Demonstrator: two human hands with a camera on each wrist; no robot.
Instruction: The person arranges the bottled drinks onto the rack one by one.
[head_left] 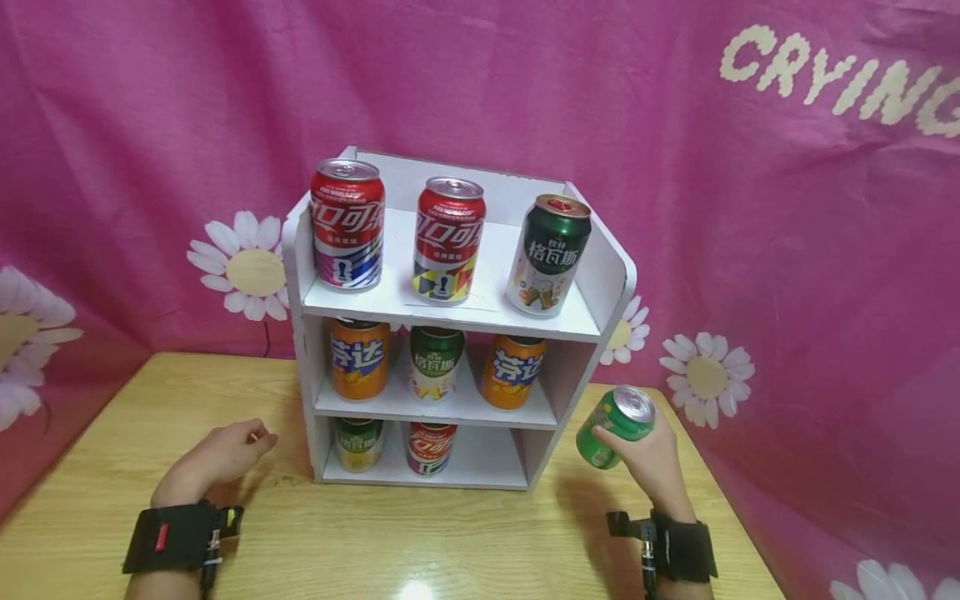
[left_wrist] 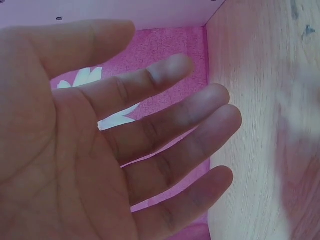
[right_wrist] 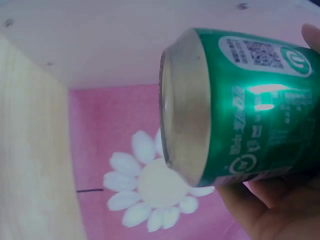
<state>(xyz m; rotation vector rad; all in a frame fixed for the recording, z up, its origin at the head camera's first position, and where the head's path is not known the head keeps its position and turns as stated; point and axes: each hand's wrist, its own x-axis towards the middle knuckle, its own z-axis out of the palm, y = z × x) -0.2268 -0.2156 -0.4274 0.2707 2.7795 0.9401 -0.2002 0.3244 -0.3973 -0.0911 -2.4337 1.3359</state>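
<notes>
My right hand (head_left: 654, 457) grips a green drink can (head_left: 617, 425) to the right of the shelf, its silver top tilted up. In the right wrist view the can (right_wrist: 260, 110) shows its silver bottom and a printed code, with fingers curled beneath. My left hand (head_left: 225, 454) holds nothing, left of the shelf over the table; in the left wrist view its fingers (left_wrist: 170, 120) are spread and relaxed. The white three-tier shelf (head_left: 480, 487) stands between the hands. On its bottom tier are a green can (head_left: 358, 443) and a red cola can (head_left: 431, 448), both on the left and middle.
Up top stand two red cola cans (head_left: 347, 225) and a green-and-white can (head_left: 550, 254). The middle tier holds orange cans (head_left: 360, 360) either side of another green-and-white can (head_left: 436, 363). A pink curtain (head_left: 480, 83) hangs behind the wooden table (head_left: 337, 542).
</notes>
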